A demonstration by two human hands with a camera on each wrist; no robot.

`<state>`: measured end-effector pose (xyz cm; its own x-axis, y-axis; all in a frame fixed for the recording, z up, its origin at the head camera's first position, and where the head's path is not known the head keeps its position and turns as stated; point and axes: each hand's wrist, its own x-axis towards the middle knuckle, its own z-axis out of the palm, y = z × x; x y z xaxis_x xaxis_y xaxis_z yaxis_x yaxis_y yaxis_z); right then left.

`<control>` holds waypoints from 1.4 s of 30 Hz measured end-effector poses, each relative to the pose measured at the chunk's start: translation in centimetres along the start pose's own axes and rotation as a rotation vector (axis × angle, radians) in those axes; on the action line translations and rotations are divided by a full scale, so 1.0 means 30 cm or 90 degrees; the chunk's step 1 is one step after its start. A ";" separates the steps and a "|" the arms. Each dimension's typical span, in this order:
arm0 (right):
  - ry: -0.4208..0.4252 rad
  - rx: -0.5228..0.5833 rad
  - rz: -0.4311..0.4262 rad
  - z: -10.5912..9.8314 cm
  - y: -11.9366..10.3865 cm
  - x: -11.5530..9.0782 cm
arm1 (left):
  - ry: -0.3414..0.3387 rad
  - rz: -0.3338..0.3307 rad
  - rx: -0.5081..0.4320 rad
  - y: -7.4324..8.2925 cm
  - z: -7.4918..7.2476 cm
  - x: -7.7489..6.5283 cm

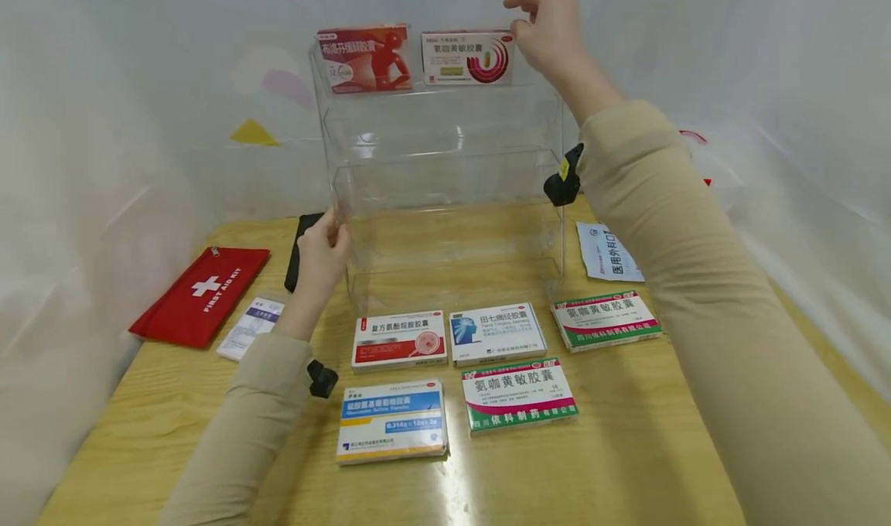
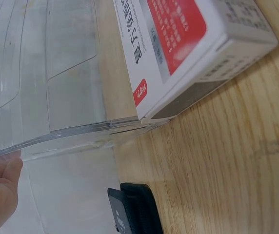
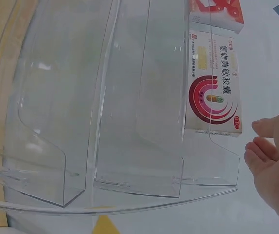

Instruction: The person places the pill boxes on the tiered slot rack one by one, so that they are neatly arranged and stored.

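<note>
A clear acrylic tiered rack (image 1: pixel 448 182) stands on the table. My left hand (image 1: pixel 323 251) pinches the edge of its left side panel, thumb and fingers on either side in the left wrist view. On the top tier sit a red medicine box (image 1: pixel 365 62) and, right of it, a white medicine box (image 1: pixel 462 60) with pink-red arcs. My right hand (image 1: pixel 553 31) hovers just beyond the white box's right end. In the right wrist view its fingers are loosely bent, with a gap to the box and nothing held.
Before the rack lie a red-and-white box (image 1: pixel 399 342), a blue-and-white box (image 1: pixel 497 334), a blue-yellow box (image 1: pixel 393 425) and two green-pink boxes (image 1: pixel 518 394). At left are a red first aid pouch (image 1: pixel 202 294) and white packet (image 1: pixel 254 325); at right, a mask packet (image 1: pixel 609 253).
</note>
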<state>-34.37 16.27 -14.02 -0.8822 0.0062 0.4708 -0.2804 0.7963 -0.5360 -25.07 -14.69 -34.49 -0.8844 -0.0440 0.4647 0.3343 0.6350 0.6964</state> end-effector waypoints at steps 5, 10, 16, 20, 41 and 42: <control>-0.004 0.051 -0.035 -0.008 0.005 -0.019 | -0.006 -0.007 -0.006 0.004 -0.016 0.001; 0.003 0.127 -0.067 -0.034 0.028 -0.052 | -0.007 -0.004 -0.003 0.007 -0.018 0.007; -0.028 0.232 -0.059 -0.069 0.062 -0.116 | -0.011 -0.007 -0.002 0.004 -0.011 0.011; -0.033 0.284 -0.046 -0.088 0.091 -0.174 | -0.015 -0.010 -0.005 0.003 -0.008 0.011; -0.089 0.525 0.033 -0.138 0.260 -0.576 | -0.011 -0.008 0.002 0.009 -0.017 0.004; -0.096 0.523 0.039 -0.139 0.267 -0.595 | -0.012 -0.007 0.003 0.010 -0.016 0.003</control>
<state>-19.28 25.06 -23.79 -0.9298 -0.0929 0.3561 -0.3647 0.1023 -0.9255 -24.90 -14.88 -33.98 -0.8941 -0.0372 0.4464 0.3225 0.6380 0.6992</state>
